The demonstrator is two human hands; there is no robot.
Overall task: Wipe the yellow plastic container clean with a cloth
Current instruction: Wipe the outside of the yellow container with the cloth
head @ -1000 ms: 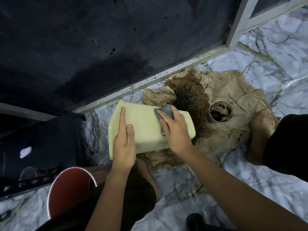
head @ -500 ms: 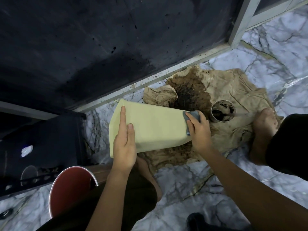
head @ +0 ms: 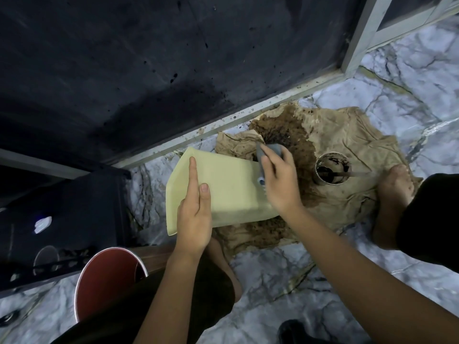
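Wiping looks well underway, not finished: the right hand [head: 279, 181] grips a grey cloth [head: 269, 151] against the far end of the yellow container [head: 231, 192], held above the floor by the left hand [head: 195, 219], fingers straight along its clean-looking upper side, other sides unseen.

- right hand [head: 279, 178] is motion-blurred, so can't really make out its grip on the grey cloth [head: 269, 151], mostly tucked under the fingers
- yellow container [head: 231, 189]: near edge hidden under the left hand [head: 195, 214]
- red bucket [head: 106, 276] half covered by a dark-clothed leg
- can't tell what's in the dark tin [head: 332, 168]
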